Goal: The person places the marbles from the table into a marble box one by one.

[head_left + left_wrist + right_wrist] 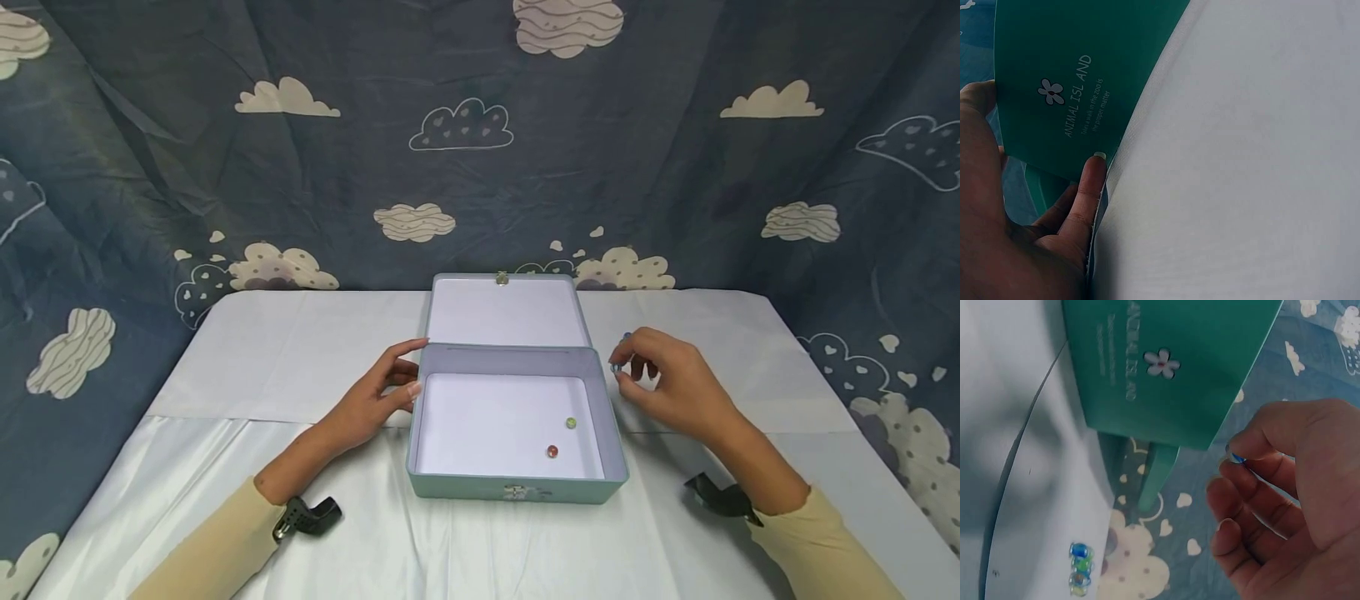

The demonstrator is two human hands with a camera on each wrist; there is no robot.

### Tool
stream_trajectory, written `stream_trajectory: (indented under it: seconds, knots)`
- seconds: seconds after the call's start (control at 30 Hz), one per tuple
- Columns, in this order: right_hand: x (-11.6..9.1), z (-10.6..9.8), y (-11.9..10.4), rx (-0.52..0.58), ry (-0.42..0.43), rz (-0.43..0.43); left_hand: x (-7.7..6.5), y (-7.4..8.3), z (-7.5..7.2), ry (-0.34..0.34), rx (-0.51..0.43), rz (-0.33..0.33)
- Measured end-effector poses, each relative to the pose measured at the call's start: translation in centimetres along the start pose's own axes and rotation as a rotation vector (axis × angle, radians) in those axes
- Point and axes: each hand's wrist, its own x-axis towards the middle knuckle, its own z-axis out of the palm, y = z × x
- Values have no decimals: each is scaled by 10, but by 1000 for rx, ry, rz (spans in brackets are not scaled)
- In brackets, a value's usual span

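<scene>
A shallow green metal box (517, 487) with a pale lining stands with its lid (506, 310) folded back. On its floor lie a green marble (571, 423) and a red marble (552, 451). My left hand (367, 404) rests against the box's left side, fingers fairly straight; a fingertip touches the printed green wall (1066, 75) in the left wrist view. Just beyond the right wall, my right hand (678, 383) pinches a small clear-and-blue marble (1236, 457) between thumb and forefinger. Its other fingers curl loosely.
Several colourful marbles (1080, 569) lie in a short row on the white cloth (315, 333), mostly hidden behind the right hand in the head view. A dark curtain (480, 183) with cloud prints hangs behind the table. Black wrist cameras (311, 515) sit on both sleeves.
</scene>
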Motion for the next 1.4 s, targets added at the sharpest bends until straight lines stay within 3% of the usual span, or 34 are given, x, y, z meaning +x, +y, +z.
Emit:
stream_trajectory:
  seconds: [0.17,0.53,0.83,1.1,1.4]
  knots:
    - [0,2,-10,31,13,-31,0,1,0,4,4,-6]
    - [0,6,-24,52,-24,-12,1,0,0,7,2,-4]
    - [-2,10,-29,62,-110,-81,0,0,0,6,-1,-13]
    - [-2,9,-35,33,-177,-52,1,-1,0,8,6,-3]
    - [-2,10,-35,30,-151,-89,1,-1,0,6,4,12]
